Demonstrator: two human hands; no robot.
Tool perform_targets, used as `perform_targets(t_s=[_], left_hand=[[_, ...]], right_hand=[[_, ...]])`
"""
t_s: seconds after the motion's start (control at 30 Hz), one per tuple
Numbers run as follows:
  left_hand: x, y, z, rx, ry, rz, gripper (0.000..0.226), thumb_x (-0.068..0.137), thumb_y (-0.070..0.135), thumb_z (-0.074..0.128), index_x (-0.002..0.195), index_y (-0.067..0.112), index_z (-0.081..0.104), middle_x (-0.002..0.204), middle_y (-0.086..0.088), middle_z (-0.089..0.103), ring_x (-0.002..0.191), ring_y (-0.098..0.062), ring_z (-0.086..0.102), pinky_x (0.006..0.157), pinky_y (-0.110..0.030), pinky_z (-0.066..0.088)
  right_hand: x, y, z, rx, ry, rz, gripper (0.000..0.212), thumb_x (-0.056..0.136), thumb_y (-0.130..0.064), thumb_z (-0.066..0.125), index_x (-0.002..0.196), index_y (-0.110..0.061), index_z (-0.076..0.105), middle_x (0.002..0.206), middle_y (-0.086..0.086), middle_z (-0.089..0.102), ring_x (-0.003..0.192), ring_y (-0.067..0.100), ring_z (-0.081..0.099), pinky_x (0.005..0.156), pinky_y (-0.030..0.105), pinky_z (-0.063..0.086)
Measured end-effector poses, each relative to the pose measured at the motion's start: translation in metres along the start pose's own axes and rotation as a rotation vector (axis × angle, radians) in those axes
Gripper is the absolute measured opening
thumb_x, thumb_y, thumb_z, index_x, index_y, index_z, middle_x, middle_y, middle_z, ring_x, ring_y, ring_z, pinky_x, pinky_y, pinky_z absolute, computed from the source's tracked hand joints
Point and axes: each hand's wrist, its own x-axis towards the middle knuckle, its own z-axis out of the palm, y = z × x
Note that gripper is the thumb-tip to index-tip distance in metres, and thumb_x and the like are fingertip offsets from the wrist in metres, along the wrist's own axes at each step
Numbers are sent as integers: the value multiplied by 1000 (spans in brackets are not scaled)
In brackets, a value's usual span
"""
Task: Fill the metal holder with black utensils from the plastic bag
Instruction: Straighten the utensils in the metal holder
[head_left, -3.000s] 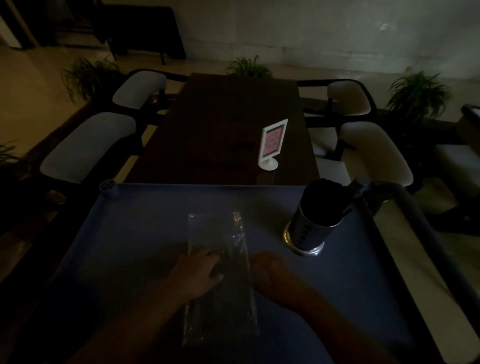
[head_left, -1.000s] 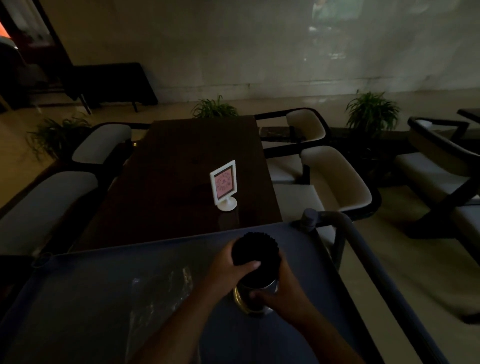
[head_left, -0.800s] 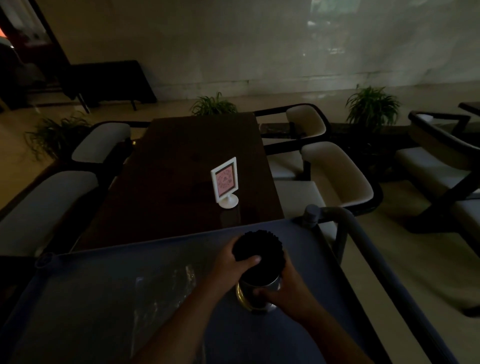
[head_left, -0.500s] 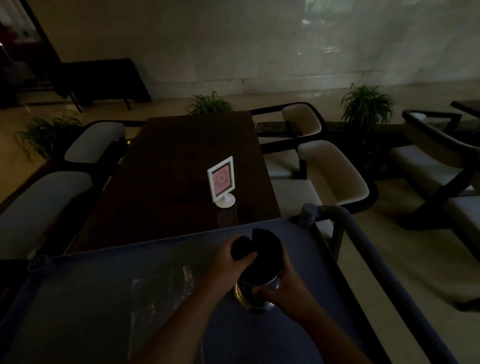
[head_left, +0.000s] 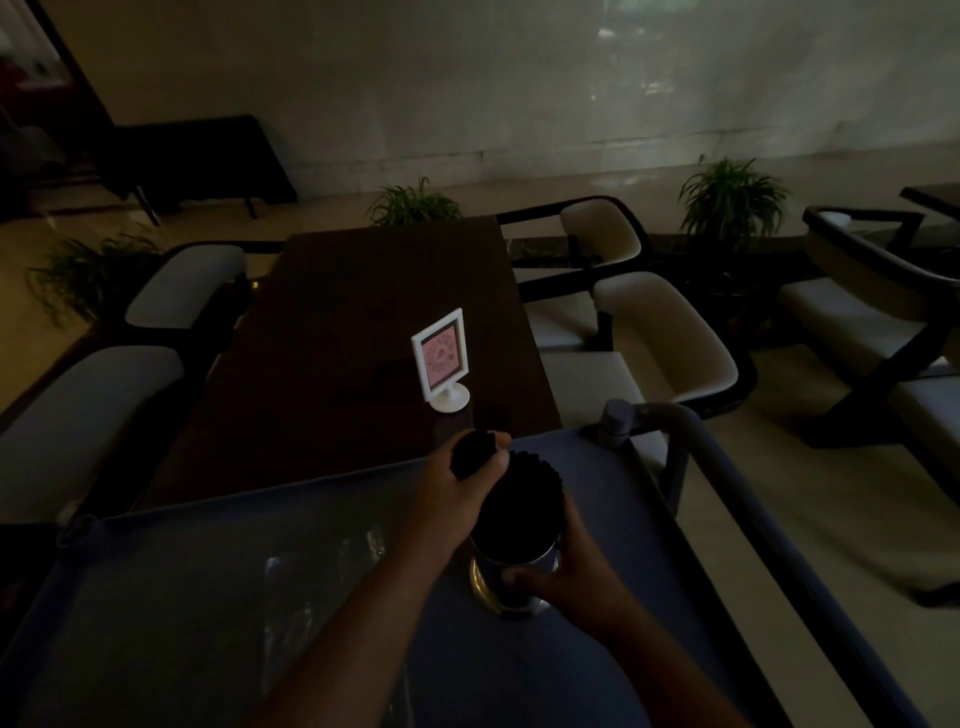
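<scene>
Fingers of left hand (head_left: 457, 486) closed round bunch of black utensils (head_left: 475, 453) above metal holder (head_left: 514, 569) — holder steadied by right hand (head_left: 563, 574), already crowded. Plastic bag (head_left: 311, 613) left flat on blue cart top (head_left: 613, 519) — seemingly emptied; task judged nearly done.

My left hand (head_left: 457, 493) reaches forward from a bare forearm that runs up from the bottom edge, fingers curled closed around a small bundle of black utensils (head_left: 474, 456), thumb on top. My right hand (head_left: 566, 571) sits lower and to the right, wrapped around the side of the metal holder (head_left: 511, 577), fingertips pressed to its wall. In this dim light, I think the grip is firm.
</scene>
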Motion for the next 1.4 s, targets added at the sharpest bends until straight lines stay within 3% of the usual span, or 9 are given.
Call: perform_targets(t_s=[0.2, 0.43, 0.6, 0.73, 0.87, 0.97, 1.07, 1.17, 1.4], left_hand=[[-10, 61, -20, -54, -17, 138, 15, 91, 29, 65, 101, 38, 72, 105, 27, 69, 100, 6, 63, 88, -29, 51], [-16, 101, -39, -266, -13, 328, 14, 93, 20, 60, 102, 12, 67, 107, -11, 74, 107, -27, 68, 99, -48, 48], [-25, 113, -57, -791, -8, 236, 16, 78, 25, 73, 88, 13, 71, 83, -5, 72, 84, -22, 72, 77, -38, 59], [-38, 113, -65, -1044, -35, 208, 14, 80, 27, 66, 70, 21, 74, 73, 3, 68, 72, -14, 71, 74, -35, 58], [-49, 106, -65, -1210, 9, 125, 17, 83, 25, 64, 72, 19, 74, 75, 2, 68, 73, -15, 70, 83, -40, 52], [-57, 101, -54, -1314, 1, 61, 26, 84, 26, 62, 65, 17, 78, 73, 2, 69, 72, -14, 70, 84, -40, 51], [-69, 94, -45, -1337, -21, 24, 25, 83, 27, 64, 67, 15, 80, 76, 0, 71, 78, -15, 70, 88, -40, 51], [-81, 85, -42, -1306, -64, 9, 26, 85, 30, 62, 74, 16, 80, 80, -2, 73, 82, -19, 73, 92, -44, 50], [-96, 78, -39, -1359, -61, -23, 27, 84, 26, 59, 72, 15, 80, 82, -5, 74, 85, -21, 74, 92, -44, 49]], right_hand=[[1, 0, 0, 2, -14, -4, 102, 61, -32, 89, 140, -55, 28, 138, -26, 47, 129, -5, 46, 98, 21, 46], [0, -3, 2, 10, 31, -17, 99, 52, -23, 91, 126, -62, 39, 127, -29, 55, 121, -2, 53, 89, 9, 46], [-22, -15, -6, -197, 138, 82, 130, 53, -55, 87, 154, -22, 13, 154, -13, 18, 140, 6, 24, 110, 30, 32], [-52, -34, -3, -128, 567, 57, 63, 73, -2, 81, 111, -43, 53, 113, 2, 63, 93, 9, 65, 72, 21, 52], [-70, -90, 23, 309, 433, 57, 30, 75, 8, 74, 88, -18, 68, 69, 11, 72, 62, 20, 67, 56, 33, 54], [-65, -141, 50, 672, 89, 140, 47, 71, -11, 80, 115, -10, 62, 103, 13, 76, 93, 24, 73, 68, 32, 58], [-54, -177, 60, 1040, 60, 130, 59, 76, -26, 70, 131, -12, 54, 128, 16, 66, 120, 33, 62, 93, 44, 53], [-44, -200, 56, 1244, 107, 189, 58, 82, -40, 69, 132, -15, 57, 132, 14, 63, 126, 32, 56, 110, 48, 38], [-32, -204, 43, 1455, 377, 238, 18, 88, -25, 61, 86, -13, 74, 88, 7, 72, 90, 23, 71, 93, 39, 50]])
